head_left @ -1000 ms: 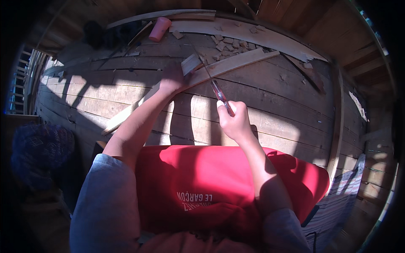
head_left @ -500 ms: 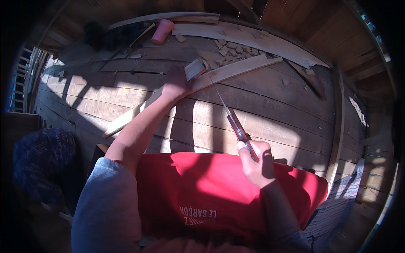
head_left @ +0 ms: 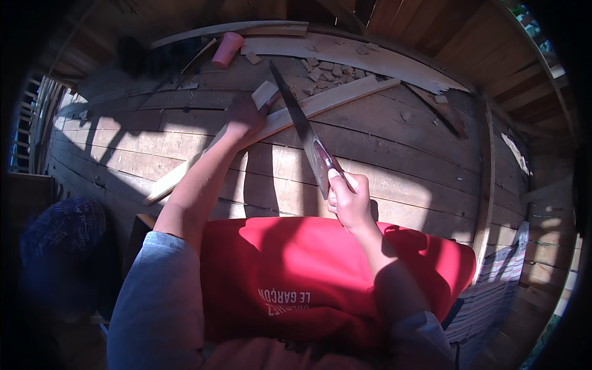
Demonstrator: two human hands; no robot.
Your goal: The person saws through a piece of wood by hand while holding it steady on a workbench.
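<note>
My right hand (head_left: 349, 200) is wrapped around the reddish-brown handle of a handsaw (head_left: 296, 114). Its dark blade turns its broad side up and points to the far left, crossing above a long pale wooden strip (head_left: 327, 102). The strip lies diagonally over the plank floor. Beside the blade, my shaded left hand (head_left: 246, 120) is closed on a short pale wood block (head_left: 264, 94) and rests on the strip. Part of that grip is hidden in shadow.
Several small wood offcuts (head_left: 333, 71) lie beyond the strip, in front of a wide pale board (head_left: 370, 54). A pink cup (head_left: 228, 49) lies at the far left. A dark narrow stick (head_left: 435, 111) is to the right. Someone in a dark patterned head covering (head_left: 65, 231) is at lower left.
The saw has come away from the strip's edge; its blade has turned from edge-on to broad side and swung left. My left hand and the block have shifted slightly left.
</note>
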